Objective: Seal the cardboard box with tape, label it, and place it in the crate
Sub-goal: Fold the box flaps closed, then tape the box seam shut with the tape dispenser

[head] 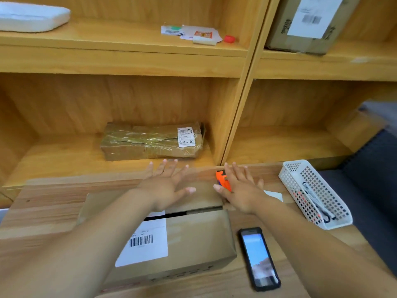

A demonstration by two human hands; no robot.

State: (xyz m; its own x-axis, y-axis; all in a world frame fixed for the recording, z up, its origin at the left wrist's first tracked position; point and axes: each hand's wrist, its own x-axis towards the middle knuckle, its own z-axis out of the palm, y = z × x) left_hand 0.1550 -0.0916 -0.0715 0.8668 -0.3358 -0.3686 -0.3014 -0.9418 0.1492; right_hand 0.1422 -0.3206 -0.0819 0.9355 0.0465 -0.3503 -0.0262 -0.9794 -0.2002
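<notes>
A brown cardboard box point(193, 237) lies on the wooden table, its two top flaps nearly closed with a dark gap between them. A white barcode label point(146, 241) is stuck on the near flap. My left hand point(167, 183) rests flat with spread fingers over the far flap. My right hand point(238, 188) hovers with fingers apart just past the box's right far corner, over an orange tape dispenser point(223, 179) that it partly hides. Neither hand grips anything.
A black phone point(260, 259) with a lit screen lies right of the box. A white mesh basket point(315, 194) holding pens stands at the right. Behind the table, wooden shelves hold a taped parcel point(152, 143), another labelled box point(311, 22), papers and a white pad.
</notes>
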